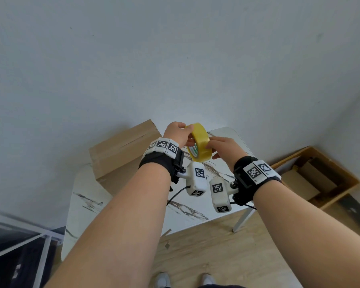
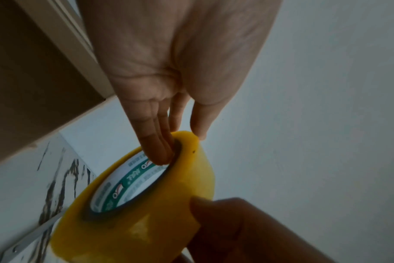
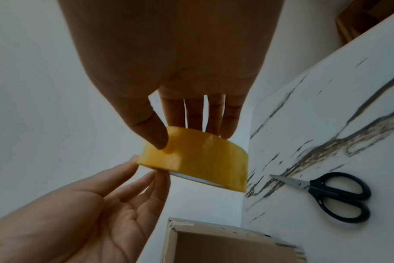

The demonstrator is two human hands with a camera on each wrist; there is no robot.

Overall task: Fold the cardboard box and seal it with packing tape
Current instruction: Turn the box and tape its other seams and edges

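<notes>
While both hands are raised above the table (image 1: 87,196), the items stand as follows.

Item 1, tape roll (image 1: 200,142): yellow packing tape on a white core printed in green, held in the air, tilted, over the table's far half at about 12 o'clock from the person. Judged to be lifted clear so that its rim can be turned and searched for the loose end.

Item 2, left hand (image 1: 178,133): at 10 o'clock of the roll. Three fingers (image 2: 156,147) are hooked inside the core and the thumb rests on the outer winding, so the roll is pinched through its wall. This grip would let it pivot as on an axle.

Item 3, right hand (image 1: 223,147): at 4 o'clock of the roll. The thumb presses the outer face and the fingers reach over the far rim, lightly closed on the roll; probably feeling for the tape's edge. No free end is visible.

Item 4, cardboard box (image 1: 123,150): on the table at 9 o'clock of the roll, well apart from both hands, folded into shape. The right wrist view shows an open face, not yet sealed.

Item 5, scissors (image 3: 326,194): black-handled, blades closed, lying on the table, untouched, ready for cutting.
</notes>
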